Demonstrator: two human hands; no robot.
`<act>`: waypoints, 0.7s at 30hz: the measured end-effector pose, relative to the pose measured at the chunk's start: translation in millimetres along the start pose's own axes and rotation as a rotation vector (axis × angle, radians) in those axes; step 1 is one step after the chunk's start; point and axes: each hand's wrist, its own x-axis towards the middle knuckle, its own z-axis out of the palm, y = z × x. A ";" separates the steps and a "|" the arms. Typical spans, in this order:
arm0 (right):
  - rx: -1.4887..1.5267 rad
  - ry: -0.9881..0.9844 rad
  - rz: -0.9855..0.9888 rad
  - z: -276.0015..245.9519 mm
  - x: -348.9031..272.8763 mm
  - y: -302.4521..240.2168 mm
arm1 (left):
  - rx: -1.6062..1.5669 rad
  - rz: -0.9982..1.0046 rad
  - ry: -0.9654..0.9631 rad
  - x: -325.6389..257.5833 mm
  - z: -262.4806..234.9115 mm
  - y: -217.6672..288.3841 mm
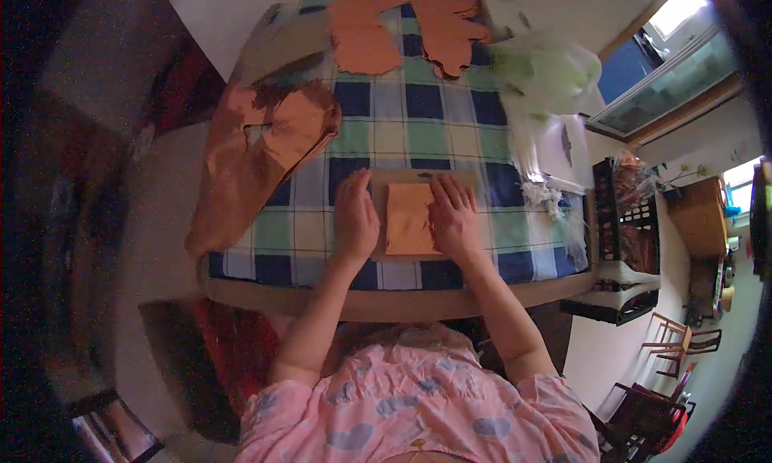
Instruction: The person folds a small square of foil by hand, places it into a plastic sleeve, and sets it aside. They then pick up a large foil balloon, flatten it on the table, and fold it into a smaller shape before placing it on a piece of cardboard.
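Observation:
A folded orange cloth item [408, 222] lies in a neat rectangle on a tan board [398, 176] with a dark slot near its far edge. My left hand [359, 215] stands on its side at the board's left edge, fingers stretched out and holding nothing. On the right part of the cloth, my right hand [455, 222] lies flat with its fingers extended, covering that side. The checked tablecloth [374, 133] in blue, green and cream spreads beneath the board.
A heap of orange-brown fabric [281, 133] hangs over the table's left edge. Two orange cloth piles [363, 37] lie at the far end. Clear plastic bags [547, 73] and white packages [563, 145] line the right side. A black crate [627, 222] stands beyond the right edge.

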 end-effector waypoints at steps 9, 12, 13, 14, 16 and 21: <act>-0.052 -0.025 -0.032 0.2 2.6 -5.7 | 0.130 0.091 -0.107 -8.2 6.1 16.3; 0.003 -0.007 -0.004 -2.6 4.2 -7.4 | 0.427 0.143 -0.303 -13.2 -6.6 9.9; 0.013 -0.009 -0.011 -2.5 4.4 -6.9 | 0.464 0.142 -0.299 -16.4 -8.6 6.5; 0.022 -0.012 -0.017 -2.4 4.6 -6.5 | 0.499 0.141 -0.296 -18.4 -8.9 3.8; 0.021 -0.012 -0.017 -4.0 5.0 -5.6 | 0.490 0.123 -0.274 -12.3 -10.2 8.6; 0.057 -0.067 -0.027 -4.6 4.8 -4.1 | 0.270 0.120 -0.316 -6.7 22.5 27.6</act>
